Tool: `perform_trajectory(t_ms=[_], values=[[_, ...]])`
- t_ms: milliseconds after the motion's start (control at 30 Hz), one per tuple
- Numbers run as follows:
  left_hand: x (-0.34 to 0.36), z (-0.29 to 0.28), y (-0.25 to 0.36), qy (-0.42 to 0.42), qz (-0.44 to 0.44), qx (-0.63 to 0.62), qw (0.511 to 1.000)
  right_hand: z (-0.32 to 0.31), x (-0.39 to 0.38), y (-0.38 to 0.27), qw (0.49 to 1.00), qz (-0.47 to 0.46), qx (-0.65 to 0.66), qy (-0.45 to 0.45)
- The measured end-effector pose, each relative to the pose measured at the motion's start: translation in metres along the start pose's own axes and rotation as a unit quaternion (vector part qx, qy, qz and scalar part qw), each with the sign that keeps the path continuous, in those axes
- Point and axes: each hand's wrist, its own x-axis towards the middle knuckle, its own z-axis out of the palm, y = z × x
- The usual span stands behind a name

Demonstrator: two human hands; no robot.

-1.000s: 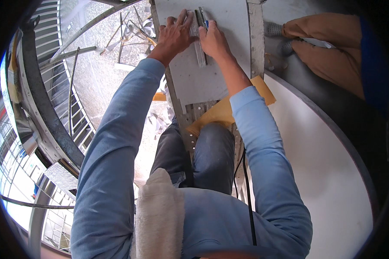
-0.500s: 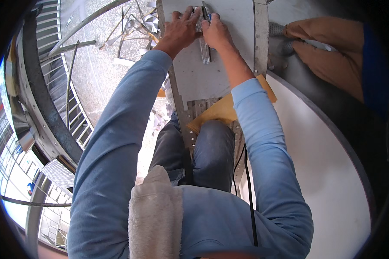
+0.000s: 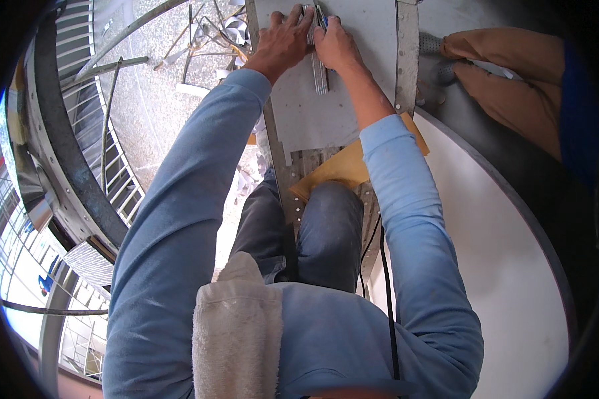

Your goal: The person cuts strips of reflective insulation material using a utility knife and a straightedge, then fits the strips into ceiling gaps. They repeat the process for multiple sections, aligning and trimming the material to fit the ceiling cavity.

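Observation:
My left hand (image 3: 279, 41) lies with fingers spread on a silvery, ridged metal strip (image 3: 321, 83), near the far part of a grey sheet (image 3: 306, 120). My right hand (image 3: 339, 48), just to the right of it, is closed round a slim blue tool (image 3: 325, 22) held along the strip's right side; its tip is too small to make out. The sheet rests on a narrow, perforated metal plank (image 3: 406, 66). A yellow-orange sheet (image 3: 329, 173) lies across the plank by my knee, partly under my right forearm.
Curved railings (image 3: 110, 133) stand at the left, above a speckled floor with scattered rods and offcuts (image 3: 199, 53). A curved white panel (image 3: 499, 253) runs along the right. Another person's brown-trousered legs (image 3: 506, 113) are at upper right. A black cable (image 3: 393, 332) hangs by my right side.
Both hands, the strip and the plank appear slightly higher and further right in the picture as the view shifts. Both hands keep much the same hold.

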Motion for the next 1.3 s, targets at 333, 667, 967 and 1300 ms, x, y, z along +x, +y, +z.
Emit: perform_trajectory(t_ms=[333,667,967,1300], values=[[-0.001,0.001,-0.001,0.020,0.027,0.011,0.999,0.002,-0.005,0.002,1.000,0.001,-0.023,-0.014],[0.001,-0.006,0.004,-0.021,0.006,0.023,0.999,0.004,-0.012,-0.001,0.998,0.038,-0.025,-0.032],[-0.001,-0.007,0.004,-0.021,0.002,0.014,1.000,0.006,-0.018,-0.001,0.996,0.059,-0.036,-0.048],[-0.002,-0.003,0.003,-0.009,0.012,0.014,1.000,0.010,-0.039,0.014,0.998,0.040,-0.035,-0.033]])
